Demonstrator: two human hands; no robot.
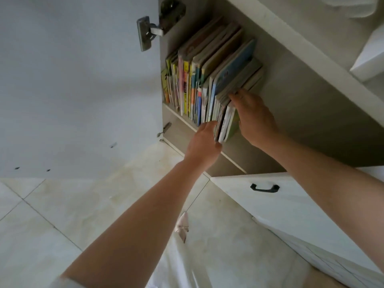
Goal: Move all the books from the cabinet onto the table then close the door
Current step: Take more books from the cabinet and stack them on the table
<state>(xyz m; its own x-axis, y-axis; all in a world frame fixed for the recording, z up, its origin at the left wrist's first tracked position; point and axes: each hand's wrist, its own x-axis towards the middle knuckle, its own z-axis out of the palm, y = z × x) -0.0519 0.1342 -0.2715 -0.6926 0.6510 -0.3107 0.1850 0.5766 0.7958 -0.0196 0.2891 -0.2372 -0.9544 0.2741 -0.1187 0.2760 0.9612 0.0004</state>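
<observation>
The books [207,80] stand upright in a row on the cabinet shelf [239,161], beside the open door [79,86]. The left hand [204,140] and right hand [254,117] clamp a bundle of books [225,125] at the row's right end from opposite sides, fingers curled around it. A closed drawer with a black handle [264,188] sits below.
</observation>
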